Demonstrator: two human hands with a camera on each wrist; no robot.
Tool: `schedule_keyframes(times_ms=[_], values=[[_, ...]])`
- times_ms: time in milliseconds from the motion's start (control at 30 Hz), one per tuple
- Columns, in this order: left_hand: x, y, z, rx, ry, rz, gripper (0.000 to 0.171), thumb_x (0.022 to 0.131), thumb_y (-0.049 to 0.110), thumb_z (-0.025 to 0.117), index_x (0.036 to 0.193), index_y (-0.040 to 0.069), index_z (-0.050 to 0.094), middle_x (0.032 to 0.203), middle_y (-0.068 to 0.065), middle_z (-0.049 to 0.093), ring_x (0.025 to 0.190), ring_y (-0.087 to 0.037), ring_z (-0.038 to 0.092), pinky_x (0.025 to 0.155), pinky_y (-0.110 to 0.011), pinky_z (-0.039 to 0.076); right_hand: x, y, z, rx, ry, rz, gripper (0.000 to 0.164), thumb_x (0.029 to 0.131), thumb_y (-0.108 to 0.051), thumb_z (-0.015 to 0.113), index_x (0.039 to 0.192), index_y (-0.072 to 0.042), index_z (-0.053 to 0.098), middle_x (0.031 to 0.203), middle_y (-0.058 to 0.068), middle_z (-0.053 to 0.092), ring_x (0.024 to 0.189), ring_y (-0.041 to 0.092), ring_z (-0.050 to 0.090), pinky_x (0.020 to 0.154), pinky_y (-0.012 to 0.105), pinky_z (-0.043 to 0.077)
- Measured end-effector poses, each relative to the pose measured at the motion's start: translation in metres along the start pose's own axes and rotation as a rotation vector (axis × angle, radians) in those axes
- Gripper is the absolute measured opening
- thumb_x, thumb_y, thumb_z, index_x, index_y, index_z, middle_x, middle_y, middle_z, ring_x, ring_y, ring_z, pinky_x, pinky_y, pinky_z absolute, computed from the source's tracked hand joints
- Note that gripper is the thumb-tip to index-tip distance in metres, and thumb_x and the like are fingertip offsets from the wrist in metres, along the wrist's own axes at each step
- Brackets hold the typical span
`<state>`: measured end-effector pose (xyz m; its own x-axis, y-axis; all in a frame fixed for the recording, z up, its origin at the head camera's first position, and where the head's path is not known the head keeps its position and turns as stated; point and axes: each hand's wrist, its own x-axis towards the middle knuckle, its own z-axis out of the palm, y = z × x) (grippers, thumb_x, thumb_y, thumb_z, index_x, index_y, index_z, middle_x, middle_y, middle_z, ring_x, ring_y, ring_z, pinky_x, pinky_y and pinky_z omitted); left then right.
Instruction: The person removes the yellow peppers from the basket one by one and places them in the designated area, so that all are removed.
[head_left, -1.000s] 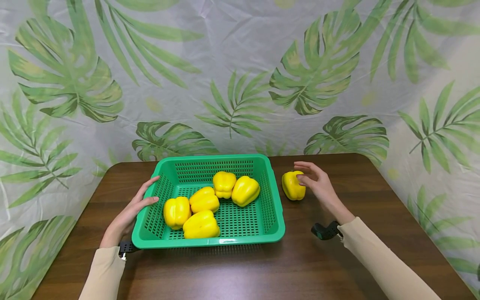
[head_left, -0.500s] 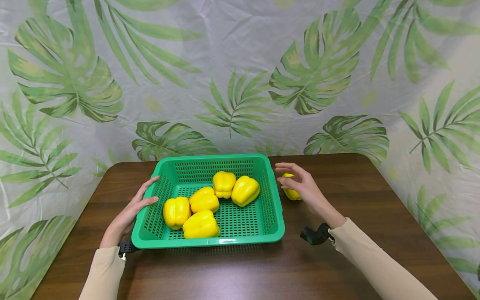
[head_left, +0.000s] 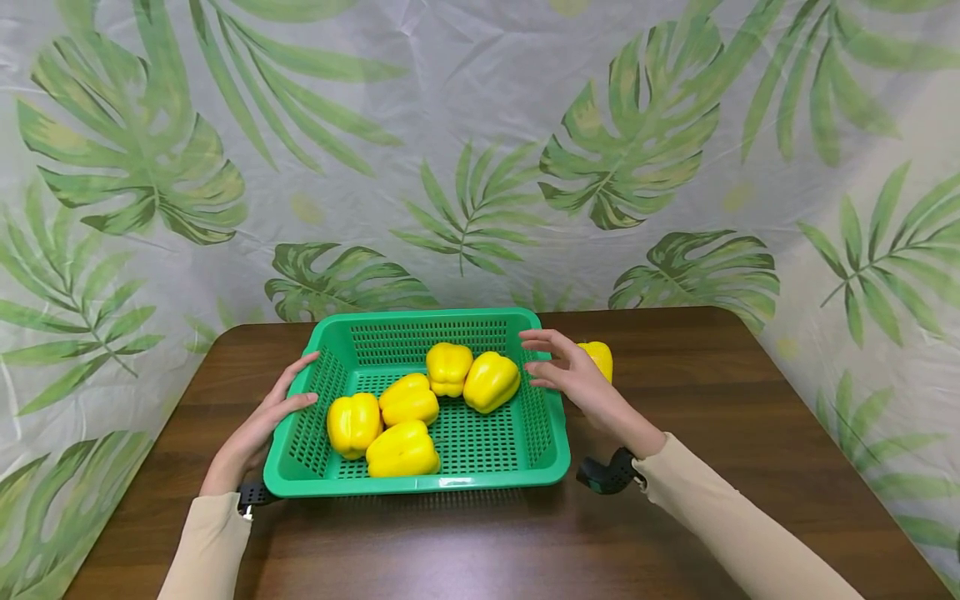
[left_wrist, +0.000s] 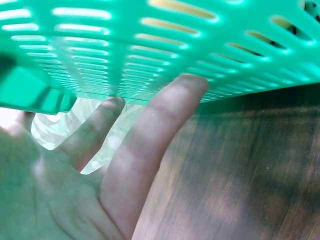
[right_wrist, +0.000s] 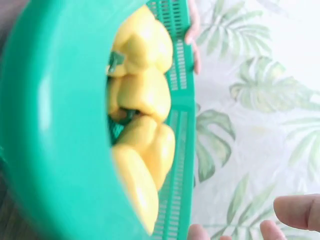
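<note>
A green plastic basket (head_left: 480,482) with slotted walls stands on the table, holding several yellow bell peppers (head_left: 402,448). My left hand (head_left: 251,429) grips its left rim; in the left wrist view, fingers (left_wrist: 150,145) reach along the outside of the slotted wall below the rim. Over the right rim, my right hand (head_left: 573,379) hovers with loosely bent, spread fingers and nothing in them. Behind that hand, a single yellow bell pepper (head_left: 599,357) lies on the table outside the basket, partly hidden. In the right wrist view, fingertips (right_wrist: 295,212) show at lower right, beyond the basket's rim.
The brown wooden table (head_left: 720,400) extends to both sides of the basket and in front of it. A leaf-patterned cloth (head_left: 480,167) hangs along its back edge. A dark strap with a device (head_left: 611,473) sits on the right wrist.
My right hand has moved left, from beside the loose bell pepper across it to the basket's right rim. The left hand and basket stay in place.
</note>
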<state>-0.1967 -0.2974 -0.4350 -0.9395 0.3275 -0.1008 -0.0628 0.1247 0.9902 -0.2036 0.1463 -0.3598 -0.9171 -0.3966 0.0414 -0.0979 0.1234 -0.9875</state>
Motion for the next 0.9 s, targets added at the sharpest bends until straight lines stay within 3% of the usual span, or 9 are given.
schedule_keyframes(times_ms=[167,500,667,900], values=[[0.0,-0.001,-0.001,-0.001,0.0,0.0,0.062,0.102,0.021,0.043,0.153,0.031,0.009,0.154,-0.016,-0.003,0.123,-0.047,0.035,0.085,-0.055,0.047,0.004,-0.001,0.014,0.01,-0.036,0.038,0.051,0.098,-0.009,0.053,0.145,-0.005,0.035,0.144,0.022,0.034,0.123,0.046,0.041,0.095,0.05,0.043],[0.001,0.0,-0.001,-0.014,-0.006,0.0,0.061,0.102,0.021,0.043,0.152,0.032,0.01,0.154,-0.015,-0.003,0.121,-0.045,0.037,0.085,-0.054,0.048,0.013,-0.002,0.03,-0.015,-0.086,0.131,0.052,0.099,-0.015,0.053,0.146,-0.013,0.033,0.15,0.022,0.022,0.128,0.038,0.039,0.097,0.054,0.04],[0.001,0.0,-0.001,-0.02,-0.003,0.001,0.061,0.102,0.021,0.043,0.152,0.032,0.011,0.153,-0.017,0.0,0.119,-0.041,0.041,0.084,-0.053,0.048,0.016,0.0,0.033,-0.056,-0.085,0.179,0.053,0.098,-0.017,0.053,0.147,-0.016,0.031,0.151,0.021,0.022,0.126,0.037,0.042,0.097,0.054,0.039],[0.001,-0.001,-0.001,-0.022,-0.004,0.004,0.061,0.102,0.021,0.043,0.152,0.032,0.01,0.154,-0.016,-0.001,0.123,-0.045,0.035,0.085,-0.053,0.048,0.02,-0.002,0.034,-0.147,-0.11,0.219,0.059,0.098,-0.026,0.053,0.149,-0.015,0.026,0.151,0.026,0.015,0.125,0.043,0.04,0.091,0.056,0.043]])
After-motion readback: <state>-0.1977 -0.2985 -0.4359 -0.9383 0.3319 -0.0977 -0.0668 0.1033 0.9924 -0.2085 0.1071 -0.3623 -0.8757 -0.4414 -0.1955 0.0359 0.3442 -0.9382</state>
